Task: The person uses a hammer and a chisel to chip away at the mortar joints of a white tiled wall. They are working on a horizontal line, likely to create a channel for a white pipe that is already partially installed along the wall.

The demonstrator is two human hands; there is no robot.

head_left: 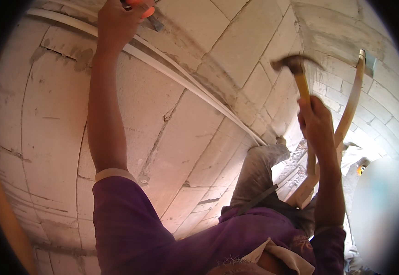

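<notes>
Two bare hands work against a block wall (172,137), across which pale conduits (185,78) run on a slant, with a wooden ladder (348,110) leaning at the right. Raised clear of the wall, the right hand (316,121) has its grip wrapped tight round a hammer (299,68), while at the top the left hand (117,20) is closed on a chisel (151,20) with an orange handle, held against the blocks.
</notes>
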